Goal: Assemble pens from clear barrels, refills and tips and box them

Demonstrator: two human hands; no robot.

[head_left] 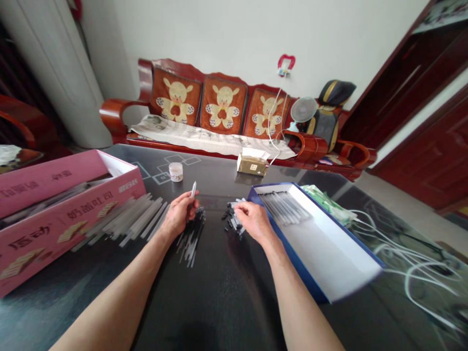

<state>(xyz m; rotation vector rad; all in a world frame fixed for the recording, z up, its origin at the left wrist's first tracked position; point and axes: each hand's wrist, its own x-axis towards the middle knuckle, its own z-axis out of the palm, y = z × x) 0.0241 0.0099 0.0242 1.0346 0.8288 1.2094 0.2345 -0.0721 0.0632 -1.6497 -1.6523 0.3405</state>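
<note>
My left hand (180,210) is closed around a slim whitish pen barrel (193,189), its pointed end sticking up past the fingers. Just below that hand lies a bundle of thin pen refills (191,239), dark with pale ends. To its left, translucent pen barrels (137,217) are spread against the pink box. My right hand (252,220) has its fingertips pinched together at a heap of small black and whitish pen caps (234,225); what is between them is hidden. Beside it, a blue-rimmed white box (321,258) holds a row of finished-looking pens (283,207).
The pink printed carton (91,214) stands at the left with more tubes inside. Toward the back of the dark table (219,302) are a small round jar (176,172) and a tissue box (252,163). White cables (413,263) and a green packet (329,202) lie at the right.
</note>
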